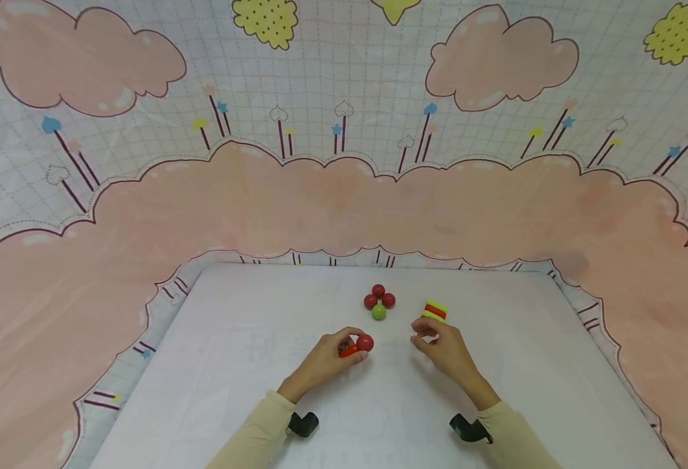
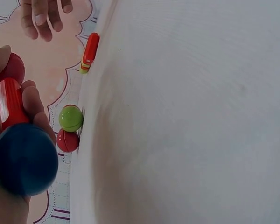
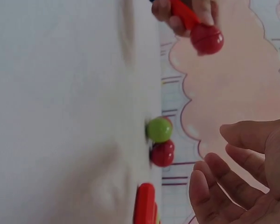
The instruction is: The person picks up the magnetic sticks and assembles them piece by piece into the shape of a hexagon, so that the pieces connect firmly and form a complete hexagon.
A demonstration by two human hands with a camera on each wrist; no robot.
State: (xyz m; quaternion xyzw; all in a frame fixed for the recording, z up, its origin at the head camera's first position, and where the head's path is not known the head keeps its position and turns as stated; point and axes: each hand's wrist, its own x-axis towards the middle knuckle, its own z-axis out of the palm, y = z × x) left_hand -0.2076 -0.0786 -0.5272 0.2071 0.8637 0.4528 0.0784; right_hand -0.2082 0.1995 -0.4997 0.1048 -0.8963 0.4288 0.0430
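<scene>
My left hand [image 1: 319, 359] holds a red rod [image 2: 11, 100] above the white table. A red ball [image 1: 365, 342] sits at the rod's far end, pinched near the fingertips. At its other end is a dark blue ball [image 2: 25, 158], mostly hidden by the hand in the head view. Thumb and fingers apart, my right hand [image 1: 446, 352] holds nothing. It hovers just in front of a small stack of yellow-green and red rods [image 1: 435, 309]. Between and beyond the hands, several red balls [image 1: 378, 290] are grouped with a green ball [image 1: 378, 312] on the table.
The white tabletop [image 1: 250, 312] reaches back to a patterned cloth backdrop [image 1: 344, 202] with pink clouds. A dark wrist camera [image 1: 304, 425] is worn at the left sleeve, another dark camera [image 1: 470, 428] at the right one.
</scene>
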